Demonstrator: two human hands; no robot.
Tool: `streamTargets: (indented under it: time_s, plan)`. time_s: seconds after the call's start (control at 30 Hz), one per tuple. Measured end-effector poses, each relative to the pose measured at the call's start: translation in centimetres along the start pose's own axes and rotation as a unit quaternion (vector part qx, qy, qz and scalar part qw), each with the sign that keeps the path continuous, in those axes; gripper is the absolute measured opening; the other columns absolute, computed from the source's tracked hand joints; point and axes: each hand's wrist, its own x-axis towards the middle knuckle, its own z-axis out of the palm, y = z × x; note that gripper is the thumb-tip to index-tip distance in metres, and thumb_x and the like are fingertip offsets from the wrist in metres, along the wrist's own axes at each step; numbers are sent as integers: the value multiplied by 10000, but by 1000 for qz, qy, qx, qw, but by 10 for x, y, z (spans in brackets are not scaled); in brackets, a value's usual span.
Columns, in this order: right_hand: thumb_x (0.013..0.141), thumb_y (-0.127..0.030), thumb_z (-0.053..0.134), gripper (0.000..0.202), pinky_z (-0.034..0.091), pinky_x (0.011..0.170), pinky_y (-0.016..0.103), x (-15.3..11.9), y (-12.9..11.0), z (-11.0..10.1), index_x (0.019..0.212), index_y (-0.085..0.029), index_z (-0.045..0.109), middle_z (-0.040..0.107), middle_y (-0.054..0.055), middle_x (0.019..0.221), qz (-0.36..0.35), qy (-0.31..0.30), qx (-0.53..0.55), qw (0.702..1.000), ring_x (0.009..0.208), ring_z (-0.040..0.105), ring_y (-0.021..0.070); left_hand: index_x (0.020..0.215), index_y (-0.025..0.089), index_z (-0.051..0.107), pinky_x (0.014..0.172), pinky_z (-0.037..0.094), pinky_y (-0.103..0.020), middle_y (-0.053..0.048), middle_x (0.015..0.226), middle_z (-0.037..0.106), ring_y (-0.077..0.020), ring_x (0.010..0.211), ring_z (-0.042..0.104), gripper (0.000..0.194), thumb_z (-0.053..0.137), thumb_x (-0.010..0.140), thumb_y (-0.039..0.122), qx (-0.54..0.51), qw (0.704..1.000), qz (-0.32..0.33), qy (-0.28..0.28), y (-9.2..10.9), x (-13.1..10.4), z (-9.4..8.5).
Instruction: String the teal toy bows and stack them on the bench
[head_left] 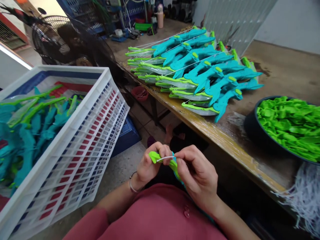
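Note:
Close to my body, my left hand (152,161) is closed round a green and teal plastic piece (154,156). A short white string (163,158) runs from the green end of the piece towards my right hand (198,175), whose thumb and index finger pinch it. Part of the piece passes beneath my fingers, and a teal part shows between the two hands. On the table (272,73), several rows of teal and green toy-like pieces (200,66) lie stacked, with white strings stretched across them.
A white crate (117,96) of teal and green pieces stands at the left. On the right are a dark bowl (252,123) of green parts and a bundle of white strings (305,196). A fan (57,40) and a pink bottle (160,16) are further back.

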Motion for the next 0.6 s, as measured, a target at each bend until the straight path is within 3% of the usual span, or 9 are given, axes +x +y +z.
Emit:
streamTargets:
  time_s: [0.6]
  plan:
    - [985,-80,544,142,437,608,246,-5,-3,-1,975,-172,652,629,6,851,17,-19,18,1000,731,580,102,823,201,550,705,375,-327,-10,692,499,-186,693,448,537,525,916,730,-4,1000,2,-26,-2,2,0]
